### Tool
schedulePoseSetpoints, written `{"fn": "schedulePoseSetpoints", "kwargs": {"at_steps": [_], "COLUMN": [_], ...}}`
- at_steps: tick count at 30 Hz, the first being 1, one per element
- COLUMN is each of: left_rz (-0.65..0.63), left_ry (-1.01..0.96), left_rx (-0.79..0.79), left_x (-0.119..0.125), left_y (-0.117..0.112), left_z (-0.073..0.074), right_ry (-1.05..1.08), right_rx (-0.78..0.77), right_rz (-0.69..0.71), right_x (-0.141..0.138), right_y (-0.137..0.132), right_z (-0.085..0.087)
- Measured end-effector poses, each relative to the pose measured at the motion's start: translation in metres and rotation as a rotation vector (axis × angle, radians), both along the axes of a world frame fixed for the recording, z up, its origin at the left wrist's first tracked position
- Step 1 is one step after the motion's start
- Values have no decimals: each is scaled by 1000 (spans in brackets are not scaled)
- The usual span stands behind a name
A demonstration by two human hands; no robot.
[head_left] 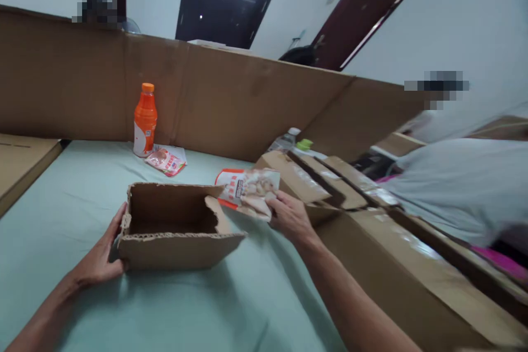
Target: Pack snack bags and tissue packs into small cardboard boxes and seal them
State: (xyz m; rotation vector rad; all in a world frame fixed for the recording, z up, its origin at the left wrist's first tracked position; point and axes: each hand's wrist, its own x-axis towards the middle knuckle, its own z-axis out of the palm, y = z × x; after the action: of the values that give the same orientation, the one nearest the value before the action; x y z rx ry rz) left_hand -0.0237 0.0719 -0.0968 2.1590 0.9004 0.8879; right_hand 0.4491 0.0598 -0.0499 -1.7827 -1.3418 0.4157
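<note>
A small brown cardboard box [181, 253] with an open top and ragged edges is on the pale green sheet. My left hand [101, 256] grips its left end, thumb at the front and fingers along the side. Its inside looks dark, and I see nothing lying in it. Just right of the box, my right hand [291, 217] pinches the right end of a red and white food pouch [247, 190] with a food picture on it. The pouch is raised above the sheet, its left end close to the box's torn right flap.
An orange bottle [146, 121] stands at the back left beside a red and white packet [167, 160]. A tall cardboard wall [247, 102] closes the back. Divided cardboard boxes [388, 253] line the right, near a clear bottle [284, 140]. A person's grey sleeve [457, 181] is beyond.
</note>
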Motion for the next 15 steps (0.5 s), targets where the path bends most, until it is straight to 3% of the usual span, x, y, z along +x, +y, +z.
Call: {"fn": "schedulePoseSetpoints", "kwargs": {"at_steps": [4,8,10,12,15], "left_rz": [43,242,326,355,174], "left_ry": [-106,-467,-607,-599,-423], "left_rx": [-1,220,336,313,28], "left_x": [1,14,25,39,65], "left_y": [5,-22,-51,-85,-129], "left_z": [3,47,71,83,72], "right_ry": [259,579,644,681,744], "right_rx": [19,-20,-27,-15,0], "right_rz": [-35,-38,4,70,217], "right_x": [9,14,12,4,-21], "right_y": [-105,-181,-205,-219,-219], "right_z": [4,11,18,26,33]}}
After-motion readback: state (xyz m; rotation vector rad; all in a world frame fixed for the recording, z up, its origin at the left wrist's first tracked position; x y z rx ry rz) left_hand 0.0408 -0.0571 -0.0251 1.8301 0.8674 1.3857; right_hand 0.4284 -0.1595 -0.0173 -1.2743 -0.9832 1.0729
